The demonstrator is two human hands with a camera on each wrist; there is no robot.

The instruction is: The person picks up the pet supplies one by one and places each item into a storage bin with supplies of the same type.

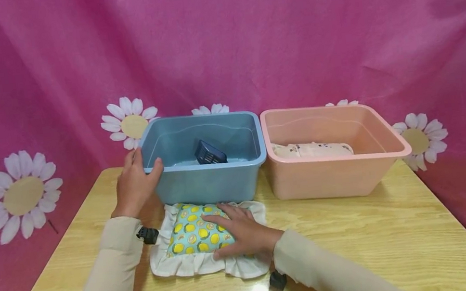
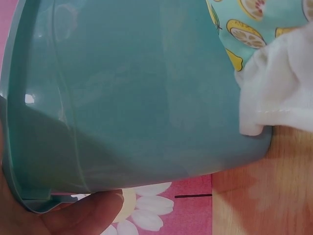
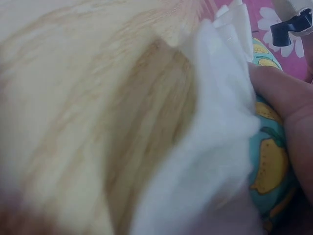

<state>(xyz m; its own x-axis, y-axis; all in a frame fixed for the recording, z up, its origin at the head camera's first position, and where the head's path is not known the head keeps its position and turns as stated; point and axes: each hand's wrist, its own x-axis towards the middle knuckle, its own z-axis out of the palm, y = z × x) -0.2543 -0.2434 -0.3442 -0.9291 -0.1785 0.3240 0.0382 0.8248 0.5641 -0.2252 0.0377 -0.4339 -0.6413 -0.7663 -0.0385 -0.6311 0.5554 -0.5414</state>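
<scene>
A small cushion [image 1: 199,229] with a lemon print on light blue and a white ruffled edge lies on the table in front of a blue plastic bin [image 1: 202,183]. My right hand [image 1: 243,229] rests on top of the cushion with its fingers spread. At the bin's front left corner, my left hand [image 1: 134,182] grips the rim. The left wrist view shows a finger [image 2: 93,210] against the corner under the rim [image 2: 10,161]. Inside the blue bin is a dark navy slotted object [image 1: 209,152], its kind unclear. The ruffle [image 3: 215,127] fills much of the right wrist view.
A pink plastic bin [image 1: 320,178] stands right beside the blue one, with a cream patterned cloth item [image 1: 312,150] inside. Both bins stand toward the back of a wooden table [image 1: 358,241]. A magenta curtain [image 1: 246,37] with white daisies hangs behind and at the sides.
</scene>
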